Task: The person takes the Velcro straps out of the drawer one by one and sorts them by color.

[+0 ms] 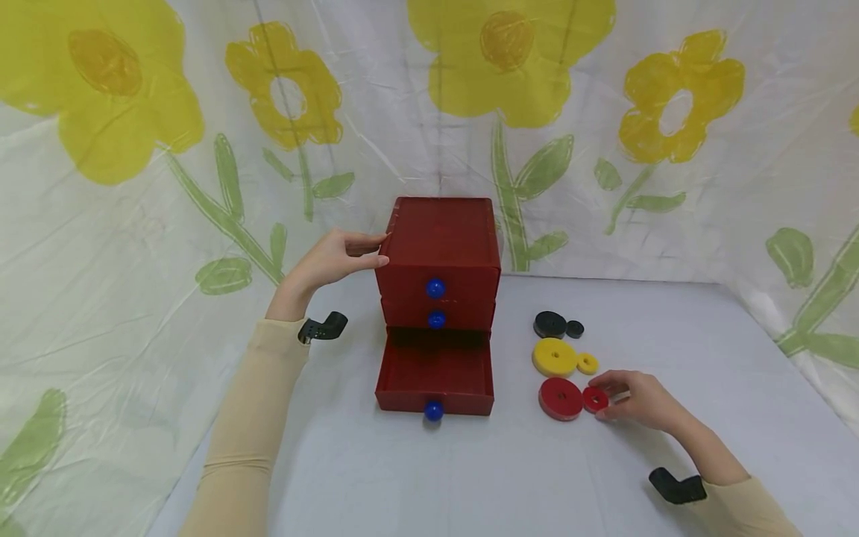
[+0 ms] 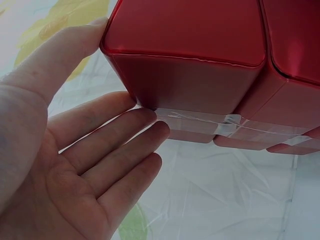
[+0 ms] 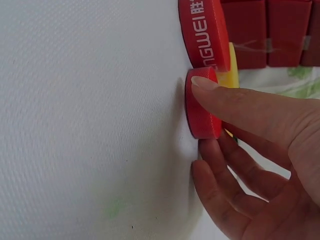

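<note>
A red cabinet of stacked drawers with blue knobs (image 1: 439,231) stands in the middle of the head view. Its bottom drawer (image 1: 435,403) is pulled out. My left hand (image 1: 338,257) touches the cabinet's upper left side, thumb at one edge and fingers extended to another in the left wrist view. On the right, my right hand (image 1: 637,399) pinches a small red tape roll (image 3: 202,112) between thumb and fingers; the roll stays at the table surface. Beside it lies a large red tape roll (image 1: 561,399), with lettering on its rim in the right wrist view.
Behind the red rolls lie a large yellow roll (image 1: 554,357) and a small yellow roll (image 1: 587,363). Farther back are a large black roll (image 1: 549,324) and a small black roll (image 1: 575,329). A flower-printed white curtain (image 1: 376,97) surrounds the white table (image 1: 429,492).
</note>
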### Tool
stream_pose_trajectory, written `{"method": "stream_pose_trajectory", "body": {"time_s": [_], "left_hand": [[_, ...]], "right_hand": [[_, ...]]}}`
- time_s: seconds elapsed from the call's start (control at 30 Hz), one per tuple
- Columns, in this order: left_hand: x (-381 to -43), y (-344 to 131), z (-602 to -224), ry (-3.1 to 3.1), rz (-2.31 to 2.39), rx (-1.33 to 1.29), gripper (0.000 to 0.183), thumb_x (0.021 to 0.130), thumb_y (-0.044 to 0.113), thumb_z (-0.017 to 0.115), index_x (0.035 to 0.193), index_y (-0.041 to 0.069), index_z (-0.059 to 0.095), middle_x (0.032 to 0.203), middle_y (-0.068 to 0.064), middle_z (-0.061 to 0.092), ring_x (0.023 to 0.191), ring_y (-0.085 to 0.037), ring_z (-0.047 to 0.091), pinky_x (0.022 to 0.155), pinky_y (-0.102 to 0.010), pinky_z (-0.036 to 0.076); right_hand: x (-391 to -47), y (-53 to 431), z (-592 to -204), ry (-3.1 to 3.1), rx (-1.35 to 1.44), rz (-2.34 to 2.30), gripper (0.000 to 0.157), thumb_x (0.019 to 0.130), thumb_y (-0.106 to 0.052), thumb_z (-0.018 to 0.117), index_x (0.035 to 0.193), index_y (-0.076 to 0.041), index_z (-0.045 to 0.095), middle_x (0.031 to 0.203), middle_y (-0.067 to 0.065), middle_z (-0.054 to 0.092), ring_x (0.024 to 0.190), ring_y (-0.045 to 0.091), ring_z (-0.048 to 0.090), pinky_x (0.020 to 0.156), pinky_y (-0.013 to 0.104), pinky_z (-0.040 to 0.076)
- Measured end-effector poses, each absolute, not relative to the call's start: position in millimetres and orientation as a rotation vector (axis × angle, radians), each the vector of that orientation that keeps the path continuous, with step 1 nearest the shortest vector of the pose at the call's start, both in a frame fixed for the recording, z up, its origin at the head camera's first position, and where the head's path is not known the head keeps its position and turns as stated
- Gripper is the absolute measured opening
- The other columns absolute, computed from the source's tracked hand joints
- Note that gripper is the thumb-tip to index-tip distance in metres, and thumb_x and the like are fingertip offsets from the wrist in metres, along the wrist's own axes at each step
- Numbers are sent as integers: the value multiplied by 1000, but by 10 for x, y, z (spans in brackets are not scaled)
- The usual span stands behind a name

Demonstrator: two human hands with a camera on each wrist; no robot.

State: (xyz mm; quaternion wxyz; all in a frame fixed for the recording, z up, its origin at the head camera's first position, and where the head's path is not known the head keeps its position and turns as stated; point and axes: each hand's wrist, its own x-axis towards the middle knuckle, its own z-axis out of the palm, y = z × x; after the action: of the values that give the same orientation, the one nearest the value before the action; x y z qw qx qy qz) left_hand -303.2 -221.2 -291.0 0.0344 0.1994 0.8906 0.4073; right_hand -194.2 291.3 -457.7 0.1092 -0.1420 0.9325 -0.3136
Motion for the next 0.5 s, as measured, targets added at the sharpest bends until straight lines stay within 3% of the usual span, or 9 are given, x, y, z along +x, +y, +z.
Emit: {"method": "stream_pose_trajectory", "body": {"time_s": [0.5], "left_hand": [[-3031, -2225, -2916, 2720, 1272, 588, 56, 82, 47, 70, 133, 26, 57, 137, -1, 55, 126, -20, 52, 104, -46, 42]], "right_hand": [[-1944, 2892, -4339, 2814, -467, -989, 44, 82, -21, 74, 119, -1, 62, 111, 19, 65, 99, 32, 64, 74, 33, 58]]}}
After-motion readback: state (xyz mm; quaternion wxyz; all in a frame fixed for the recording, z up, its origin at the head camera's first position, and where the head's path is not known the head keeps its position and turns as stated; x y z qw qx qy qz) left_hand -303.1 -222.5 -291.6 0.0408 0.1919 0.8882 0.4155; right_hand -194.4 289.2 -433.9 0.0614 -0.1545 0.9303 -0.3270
